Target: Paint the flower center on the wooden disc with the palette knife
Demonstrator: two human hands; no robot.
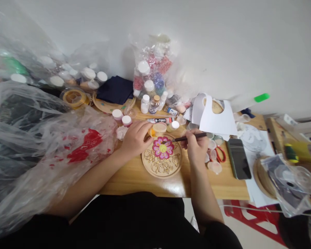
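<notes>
A round wooden plaque [162, 170] lies on the table, with gold raised outlines and a flower [163, 148] in pink, magenta and yellow-green. My right hand [196, 147] is closed around a dark-handled paintbrush [188, 137], whose tip is over the flower's upper petals; whether it touches cannot be made out. At the plaque's upper left edge, my left hand [138, 139] is closed by a small orange-yellow pot [152, 132], held between its fingers and thumb. Just behind the plaque are a shallow pale dish [159, 127] and a small white-lidded jar [174, 125].
A B-7000 glue tube [162, 120] lies behind the plaque, near small bottles [154, 104]. Red-handled scissors [220, 154], small clear caps [215, 167] and a phone [239, 159] sit right. Crumpled plastic bags [75, 152] cover the left. A bead-filled bag [155, 65] stands against the wall.
</notes>
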